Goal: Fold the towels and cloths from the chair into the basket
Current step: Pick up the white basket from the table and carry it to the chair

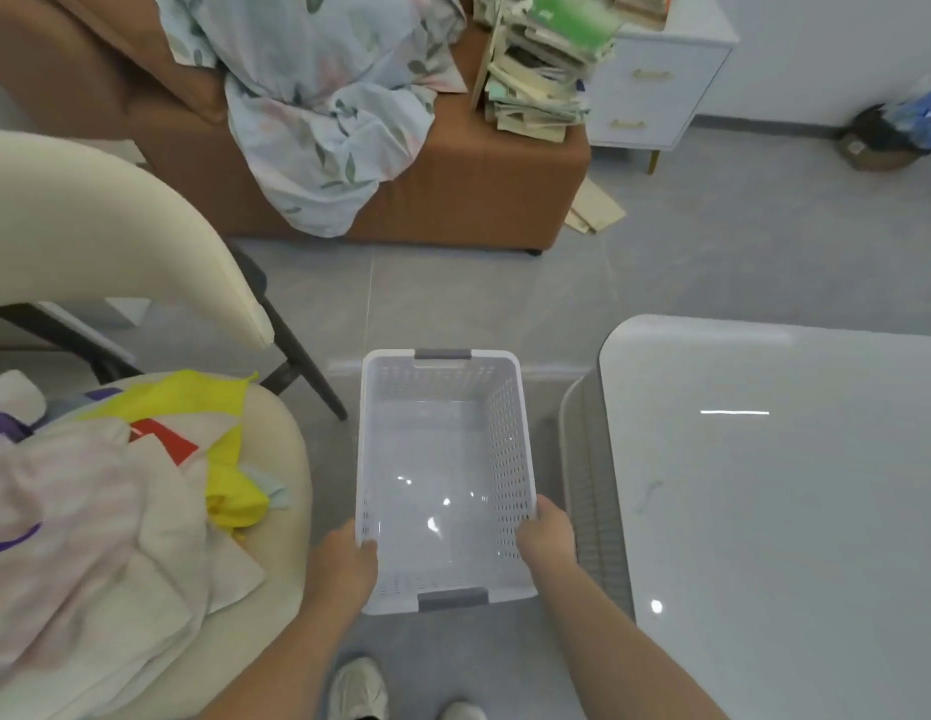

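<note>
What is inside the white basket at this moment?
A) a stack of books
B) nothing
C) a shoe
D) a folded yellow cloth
B: the basket shows only its bare bottom, while the cloths lie in a heap on the chair.

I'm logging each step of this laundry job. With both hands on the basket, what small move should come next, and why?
Probably rest the basket on the floor beside the chair and let go. It is empty, the left hand and right hand both grip its rims, and the cloths lie unfolded on that chair, so neither hand is free to pick one.
</note>
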{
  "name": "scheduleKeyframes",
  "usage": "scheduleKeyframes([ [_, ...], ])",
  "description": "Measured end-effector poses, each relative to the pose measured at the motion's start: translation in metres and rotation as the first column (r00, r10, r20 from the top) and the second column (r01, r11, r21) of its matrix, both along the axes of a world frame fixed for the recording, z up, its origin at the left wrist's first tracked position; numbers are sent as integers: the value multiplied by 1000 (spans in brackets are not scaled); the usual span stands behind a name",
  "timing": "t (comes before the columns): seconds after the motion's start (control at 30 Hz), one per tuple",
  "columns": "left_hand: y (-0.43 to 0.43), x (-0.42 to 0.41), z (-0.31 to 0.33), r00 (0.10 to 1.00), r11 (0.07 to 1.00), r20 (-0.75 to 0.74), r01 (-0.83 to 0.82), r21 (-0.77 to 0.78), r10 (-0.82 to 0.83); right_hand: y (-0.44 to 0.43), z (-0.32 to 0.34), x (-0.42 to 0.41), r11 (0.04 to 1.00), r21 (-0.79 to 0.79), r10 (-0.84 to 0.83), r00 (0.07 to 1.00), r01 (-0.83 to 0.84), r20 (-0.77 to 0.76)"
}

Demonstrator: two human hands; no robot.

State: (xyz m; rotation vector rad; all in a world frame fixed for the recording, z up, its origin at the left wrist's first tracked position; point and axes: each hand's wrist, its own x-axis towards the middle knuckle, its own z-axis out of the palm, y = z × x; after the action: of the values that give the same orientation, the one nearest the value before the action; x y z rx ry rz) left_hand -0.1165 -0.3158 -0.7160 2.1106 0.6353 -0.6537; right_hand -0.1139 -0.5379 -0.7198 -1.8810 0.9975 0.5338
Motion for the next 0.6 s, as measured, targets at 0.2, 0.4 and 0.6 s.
scheduleKeyframes([
  [0.2,-9,2,-112,1000,999,-2,-14,-31,14,-6,-113,-2,999,-29,-36,999,37,10],
  [0.4,-18,5,-221,1000,1000,-29,-10,6,10,-12,-223,-3,996,-68,-60,998,58,-23],
  [0.6,-13,8,-291,999,998,-47,8,59,-5,-5,-295,-1,996,-36,-76,997,76,-3],
])
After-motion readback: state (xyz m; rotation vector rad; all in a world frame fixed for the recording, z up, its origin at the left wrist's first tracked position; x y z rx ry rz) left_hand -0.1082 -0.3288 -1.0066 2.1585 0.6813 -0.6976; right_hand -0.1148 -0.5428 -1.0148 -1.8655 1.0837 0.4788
